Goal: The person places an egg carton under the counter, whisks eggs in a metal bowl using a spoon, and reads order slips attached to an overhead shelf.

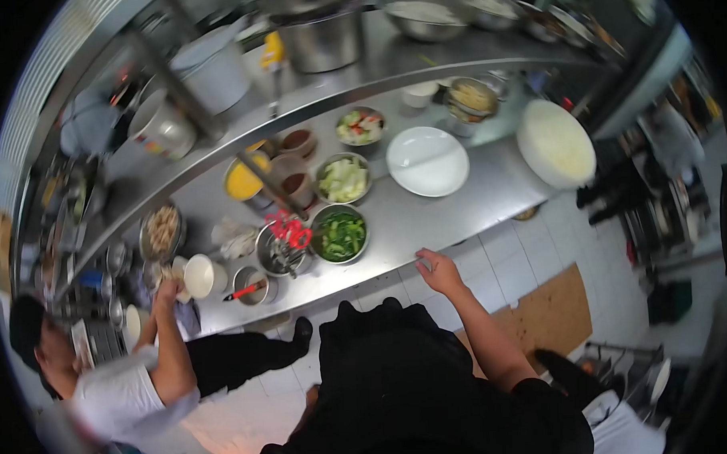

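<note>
My right hand (pixel 438 271) is at the front edge of the steel counter (pixel 498 170), fingers stretched out and nothing in them. Low beside my dark apron only a small part of my left hand (pixel 311 395) shows; its fingers are hidden. Beyond my right hand lies a large white plate (pixel 428 162), with nothing on it. To the left of that hand are a bowl of chopped green leaves (pixel 340 233), a bowl of pale cut vegetables (pixel 344 180) and a bowl of mixed vegetables (pixel 360 126). A steel bowl of red-handled utensils (pixel 286 246) sits beside the greens.
On the left a co-worker (pixel 129 387) in a white shirt works with both hands near a white paper cup (pixel 204 276). A white tub (pixel 557 144) stands at the counter's right end. A shelf with pots (pixel 322 40) runs above. Another person (pixel 619 426) is at lower right.
</note>
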Demonstrator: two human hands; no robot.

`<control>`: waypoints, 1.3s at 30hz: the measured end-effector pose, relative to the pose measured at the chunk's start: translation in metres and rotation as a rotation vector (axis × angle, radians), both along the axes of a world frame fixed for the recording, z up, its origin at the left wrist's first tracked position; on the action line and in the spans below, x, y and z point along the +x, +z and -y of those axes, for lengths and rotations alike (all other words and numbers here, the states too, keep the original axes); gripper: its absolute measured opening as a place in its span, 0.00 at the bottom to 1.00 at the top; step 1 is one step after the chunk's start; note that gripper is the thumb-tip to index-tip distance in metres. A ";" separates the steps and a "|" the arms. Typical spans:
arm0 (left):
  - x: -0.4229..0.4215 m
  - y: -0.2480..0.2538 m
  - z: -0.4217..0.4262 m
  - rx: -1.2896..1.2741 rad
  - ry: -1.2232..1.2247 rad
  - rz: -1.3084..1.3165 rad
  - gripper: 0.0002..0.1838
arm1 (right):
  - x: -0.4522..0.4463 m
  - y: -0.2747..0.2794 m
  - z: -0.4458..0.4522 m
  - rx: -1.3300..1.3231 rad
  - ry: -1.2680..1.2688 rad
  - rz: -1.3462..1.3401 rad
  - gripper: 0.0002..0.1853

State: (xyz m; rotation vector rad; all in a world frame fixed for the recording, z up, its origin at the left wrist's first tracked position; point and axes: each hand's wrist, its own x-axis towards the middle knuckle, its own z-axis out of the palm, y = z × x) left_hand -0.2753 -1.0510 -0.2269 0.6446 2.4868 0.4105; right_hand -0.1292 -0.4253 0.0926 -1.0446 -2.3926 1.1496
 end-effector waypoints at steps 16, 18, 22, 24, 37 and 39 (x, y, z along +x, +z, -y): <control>-0.135 0.114 -0.251 0.007 -0.639 0.098 0.17 | 0.395 -0.217 0.325 -1.113 -0.953 0.658 0.18; -0.116 0.103 -0.277 0.046 -0.455 0.350 0.18 | 0.418 -0.241 0.374 -1.294 -1.127 0.493 0.18; -0.049 0.138 -0.317 0.044 -0.552 0.416 0.20 | 0.438 -0.238 0.437 -1.419 -1.187 0.232 0.18; -0.028 0.142 -0.326 0.050 -0.577 0.364 0.20 | 0.446 -0.231 0.427 -1.419 -1.115 0.250 0.17; 0.053 0.154 -0.364 0.203 -0.472 0.175 0.19 | 0.537 -0.202 0.130 -0.937 -1.088 0.101 0.25; 0.065 0.164 -0.376 0.255 -0.383 0.255 0.19 | 0.537 -0.194 0.094 -0.894 -1.080 0.067 0.25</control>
